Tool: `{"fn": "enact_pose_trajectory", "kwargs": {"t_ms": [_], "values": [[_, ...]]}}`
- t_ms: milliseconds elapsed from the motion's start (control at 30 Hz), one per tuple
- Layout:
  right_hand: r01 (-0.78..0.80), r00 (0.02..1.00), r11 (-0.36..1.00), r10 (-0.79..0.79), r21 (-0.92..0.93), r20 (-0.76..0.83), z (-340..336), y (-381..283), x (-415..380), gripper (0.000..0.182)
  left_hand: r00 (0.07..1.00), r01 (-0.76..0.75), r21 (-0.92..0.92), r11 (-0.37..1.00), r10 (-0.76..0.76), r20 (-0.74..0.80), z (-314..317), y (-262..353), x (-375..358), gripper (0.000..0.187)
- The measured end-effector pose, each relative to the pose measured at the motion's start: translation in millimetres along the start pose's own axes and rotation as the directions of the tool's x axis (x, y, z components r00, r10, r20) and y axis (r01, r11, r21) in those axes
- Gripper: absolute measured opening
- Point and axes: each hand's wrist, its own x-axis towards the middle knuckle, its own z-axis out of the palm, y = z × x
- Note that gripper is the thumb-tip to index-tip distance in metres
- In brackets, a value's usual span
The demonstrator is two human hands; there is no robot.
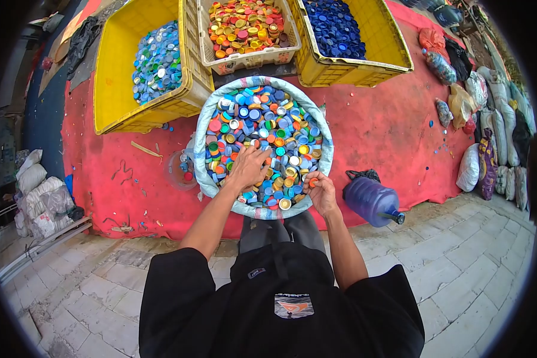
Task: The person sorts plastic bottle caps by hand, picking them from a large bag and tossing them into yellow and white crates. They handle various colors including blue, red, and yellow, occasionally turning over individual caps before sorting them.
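Mixed-colour bottle caps [262, 128] fill an open woven sack [323, 156], rim rolled down into a round edge. Left hand [247, 168] lies flat on the caps, fingers spread, palm down, near the sack's close side; can't tell if it grips any. Right hand [322, 192] sits at the sack's near-right rim, fingers pinched on a small orange cap [313, 182]. Hands are near each other, not touching.

Just beyond the hands, past the sack's far rim: a white crate [250, 58] of orange, yellow and red caps, touching or nearly touching the sack. Left of it a yellow crate [116, 77] with light-blue and pale caps; its corner meets the sack's left edge. Right of it another yellow crate [364, 68] with dark-blue caps. The three crates close off the far side.

Right of the right hand, a blue water jug [371, 201] lies on its side, close by. Beyond it open red mat [388, 131], with a few loose caps. Farther right, stuffed bags [489, 143] line the edge. Left of the left hand, a clear container [182, 170] sits against the sack, then bare red mat. Nearest the person, grey paved floor [459, 262], open both sides.
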Motion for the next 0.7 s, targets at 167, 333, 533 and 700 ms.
{"fn": "enact_pose_trajectory", "kwargs": {"t_ms": [167,333,533,700], "values": [[-0.022,1.0,0.999,0.022,-0.048,0.001,5.3,0.6,2.8,0.02,0.987,0.1,-0.084,0.991,-0.089,0.131,4.4,5.6,1.6,0.035],[-0.042,0.999,0.996,0.042,-0.081,-0.003,4.8,4.7,4.2,0.021,0.985,0.102,-0.096,0.99,-0.088,0.146,1.5,13.8,5.0,0.031],[-0.068,0.997,0.963,0.059,-0.261,-0.041,8.5,7.1,6.5,0.022,0.967,0.242,-0.131,0.961,-0.228,0.118,10.8,24.5,2.6,0.034],[0.202,0.975,0.51,-0.182,-0.836,0.124,26.3,11.3,14.7,0.047,0.806,0.562,-0.676,0.477,-0.502,0.315,10.5,25.9,-7.3,0.041]]}}
